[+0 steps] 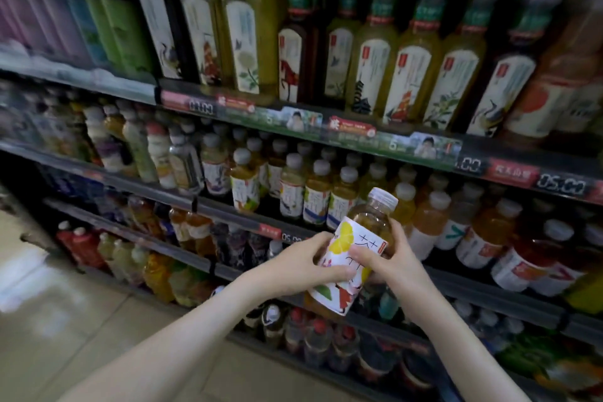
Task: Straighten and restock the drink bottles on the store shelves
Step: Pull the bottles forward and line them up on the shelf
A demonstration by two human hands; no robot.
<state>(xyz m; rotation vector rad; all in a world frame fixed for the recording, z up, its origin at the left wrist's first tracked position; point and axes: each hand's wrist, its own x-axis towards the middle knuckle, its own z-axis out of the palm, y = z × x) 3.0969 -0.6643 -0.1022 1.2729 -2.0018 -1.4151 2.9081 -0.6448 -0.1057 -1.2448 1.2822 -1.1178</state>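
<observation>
Item: amber white-capped plastic bottle [370, 222], tilted toward 1 o'clock.
Grip: left hand [305, 268], right hand [391, 258] clasped it.
Risk: slick label [339, 289] could slip, dropping it.

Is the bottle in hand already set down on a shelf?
No, both the left hand and right hand grip the bottle tilted in front of the shelves.

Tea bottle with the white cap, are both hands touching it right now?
Touching. The head view shows the left hand curled round the tea bottle and the right hand gripping its other side.
</observation>
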